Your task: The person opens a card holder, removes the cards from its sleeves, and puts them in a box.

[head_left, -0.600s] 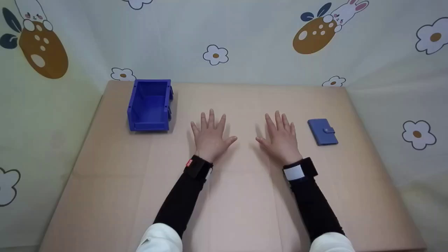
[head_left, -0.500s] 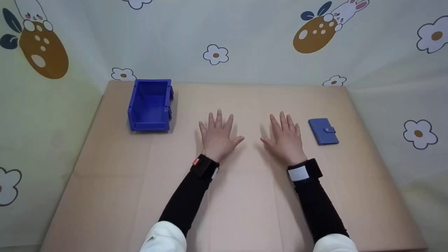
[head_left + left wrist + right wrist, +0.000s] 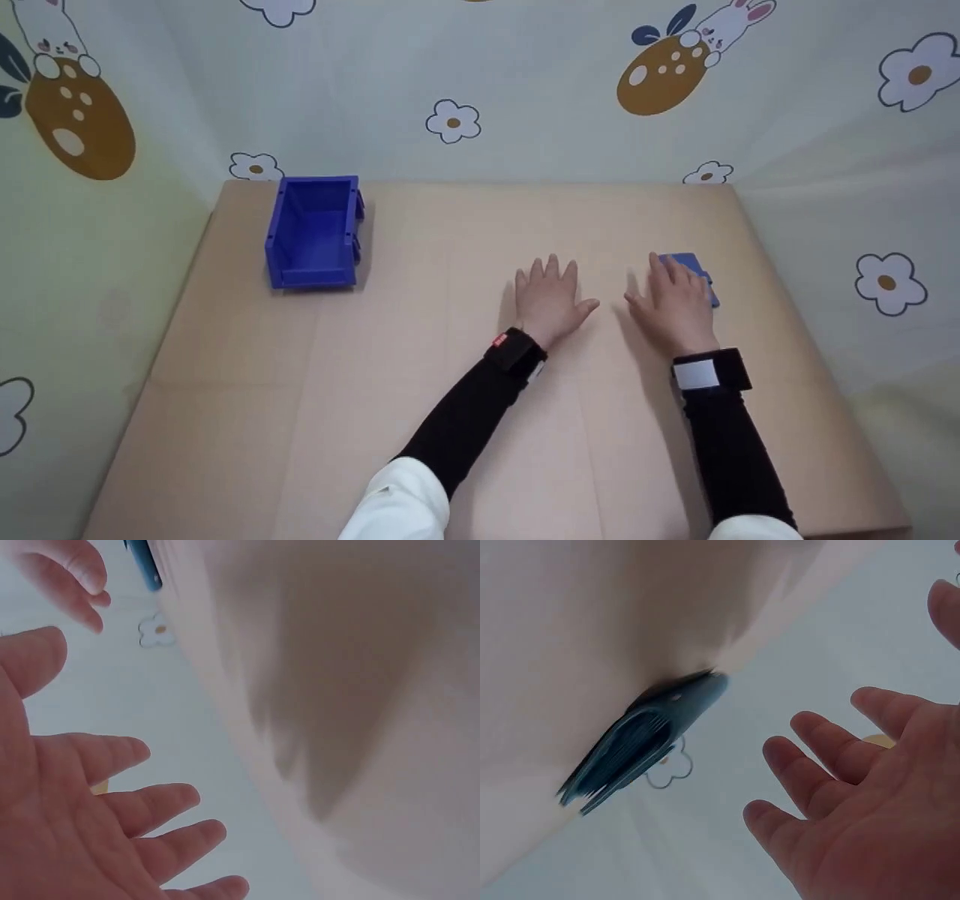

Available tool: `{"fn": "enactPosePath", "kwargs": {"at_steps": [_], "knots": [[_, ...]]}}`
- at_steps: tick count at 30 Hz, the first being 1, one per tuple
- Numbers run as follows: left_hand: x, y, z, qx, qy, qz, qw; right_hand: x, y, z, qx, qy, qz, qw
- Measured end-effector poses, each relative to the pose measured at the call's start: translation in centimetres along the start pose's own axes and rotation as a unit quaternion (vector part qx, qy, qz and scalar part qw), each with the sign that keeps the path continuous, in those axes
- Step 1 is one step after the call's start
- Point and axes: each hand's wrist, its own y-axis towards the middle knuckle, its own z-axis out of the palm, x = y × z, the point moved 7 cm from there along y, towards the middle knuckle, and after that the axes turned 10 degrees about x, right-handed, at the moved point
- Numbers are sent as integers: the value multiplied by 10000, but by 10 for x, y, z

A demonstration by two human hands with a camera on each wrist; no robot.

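Hovering with fingers spread, our right hand [image 3: 675, 311] is nearer the wallet [image 3: 688, 262], which lies below it and slightly rightward, long side roughly following our reach; our left hand [image 3: 551, 304], also spread, is farther.

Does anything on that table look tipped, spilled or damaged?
Nothing stands out. The blue plastic bin stands upright, and the blue rectangular wallet lies slightly angled on the tan table, with no spill or damage showing. The right hand partly hides the wallet in the head view, so I can't check it all.
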Motion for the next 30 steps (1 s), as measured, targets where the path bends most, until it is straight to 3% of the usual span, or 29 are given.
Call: {"fn": "enactPosePath", "kwargs": {"at_steps": [8,12,22,30], "knots": [[-49,11,8,-298,306,352,9985,-49,-3,-13,24,178,570,9982],[-67,15,13,-314,162,506,9981,-67,0,-18,79,48,734,9973],[-99,31,26,-98,-282,707,9971,-99,14,-18,741,371,1145,9900],[-112,40,35,11,-405,802,9960,-107,23,-15,842,690,1236,9863]]}}
